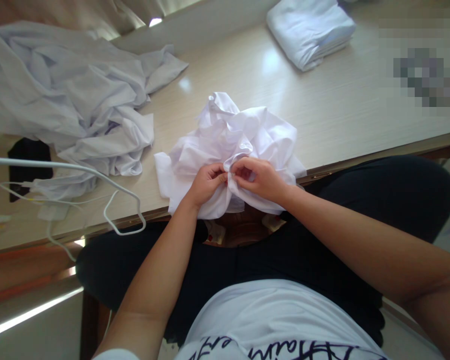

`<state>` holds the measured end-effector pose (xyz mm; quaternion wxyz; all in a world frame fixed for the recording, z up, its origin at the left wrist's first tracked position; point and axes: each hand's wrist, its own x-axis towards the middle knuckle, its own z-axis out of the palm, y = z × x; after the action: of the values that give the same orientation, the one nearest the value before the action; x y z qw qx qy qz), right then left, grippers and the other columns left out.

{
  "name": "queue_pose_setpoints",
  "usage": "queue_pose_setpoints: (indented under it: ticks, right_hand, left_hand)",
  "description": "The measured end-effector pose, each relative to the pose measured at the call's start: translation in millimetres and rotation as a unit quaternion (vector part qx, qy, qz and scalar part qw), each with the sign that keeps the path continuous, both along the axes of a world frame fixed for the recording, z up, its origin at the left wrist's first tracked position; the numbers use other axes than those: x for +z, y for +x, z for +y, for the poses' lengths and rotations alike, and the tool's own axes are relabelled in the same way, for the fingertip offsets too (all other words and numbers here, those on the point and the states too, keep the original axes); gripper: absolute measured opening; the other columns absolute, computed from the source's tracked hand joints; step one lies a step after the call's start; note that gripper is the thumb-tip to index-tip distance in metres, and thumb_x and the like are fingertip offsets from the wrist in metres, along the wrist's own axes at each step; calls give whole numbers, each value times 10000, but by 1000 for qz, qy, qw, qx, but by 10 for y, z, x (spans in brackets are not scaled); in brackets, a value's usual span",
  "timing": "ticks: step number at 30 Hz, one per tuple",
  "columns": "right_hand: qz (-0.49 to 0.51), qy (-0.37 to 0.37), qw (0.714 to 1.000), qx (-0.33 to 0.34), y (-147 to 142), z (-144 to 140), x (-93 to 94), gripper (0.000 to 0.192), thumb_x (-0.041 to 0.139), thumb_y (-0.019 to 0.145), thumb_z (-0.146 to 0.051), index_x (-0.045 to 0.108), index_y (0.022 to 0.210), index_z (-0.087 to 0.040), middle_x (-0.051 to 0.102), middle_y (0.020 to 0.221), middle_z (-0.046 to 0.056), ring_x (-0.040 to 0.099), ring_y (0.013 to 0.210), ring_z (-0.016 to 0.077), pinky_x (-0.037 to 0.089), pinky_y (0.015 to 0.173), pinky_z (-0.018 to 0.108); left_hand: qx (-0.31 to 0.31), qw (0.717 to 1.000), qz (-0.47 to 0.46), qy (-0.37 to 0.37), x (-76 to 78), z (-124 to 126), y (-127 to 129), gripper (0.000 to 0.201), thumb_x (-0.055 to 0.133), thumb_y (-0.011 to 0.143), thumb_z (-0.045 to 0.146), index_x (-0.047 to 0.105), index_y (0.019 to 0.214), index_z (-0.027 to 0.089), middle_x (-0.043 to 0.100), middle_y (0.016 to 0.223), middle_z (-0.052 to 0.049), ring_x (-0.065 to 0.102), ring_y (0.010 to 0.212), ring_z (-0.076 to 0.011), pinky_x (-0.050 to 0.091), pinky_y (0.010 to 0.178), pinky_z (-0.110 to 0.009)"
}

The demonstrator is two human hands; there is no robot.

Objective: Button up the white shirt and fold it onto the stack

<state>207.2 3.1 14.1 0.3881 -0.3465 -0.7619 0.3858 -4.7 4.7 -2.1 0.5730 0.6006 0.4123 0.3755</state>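
Both hands, left hand (207, 181) and right hand (258, 178), have fingers pinched shut on the crumpled white shirt (232, 145) at the tabletop (337, 110) near edge. Looks light, floppy stuff; grabbing a seam or hem seems best.

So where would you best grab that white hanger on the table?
Probably by the hanger's hook, the curled end lying near the table edge, coming from the near side. It sits bare on the wood there, while the long arm runs off left beside the cloth pile.
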Motion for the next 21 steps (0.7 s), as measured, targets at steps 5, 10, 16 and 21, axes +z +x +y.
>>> queue_pose_setpoints:
  ticks: [5,10,16,21]
  right_hand:
    - [-4,0,1000,-10,-5,-14,-10,126,638,855,-235,665,977,-218,654,869,24,581,774,167,472,752,295]
    - [-8,2,1000,-10,-3,-9,-10,123,629,860,-231,660,978,-212,652,869,27,580,778,166,470,755,294]
    - [0,14,1000,-2,6,19,-41,131,631,848,-210,660,975,-198,648,864,22,572,765,155,456,742,281]
    - [0,18,1000,5,6,41,-57,132,632,842,-195,653,972,-194,645,852,12,570,744,141,445,719,263]
  left_hand:
    - [7,1000,-3,-1,-2,3,6,318,768,802,466,727,837,152,687,814,-39,618,781,-166,488,754,-278]
    - [10,1000,-3,6,-20,4,5,327,759,809,476,712,827,152,663,787,-29,602,769,-155,477,744,-269]
    - [14,1000,8,4,-28,6,14,349,753,811,491,707,821,145,662,779,-26,598,761,-149,472,749,-262]
    - [21,1000,10,5,-13,0,27,338,747,818,482,724,861,148,686,826,-39,611,793,-161,479,779,-275]
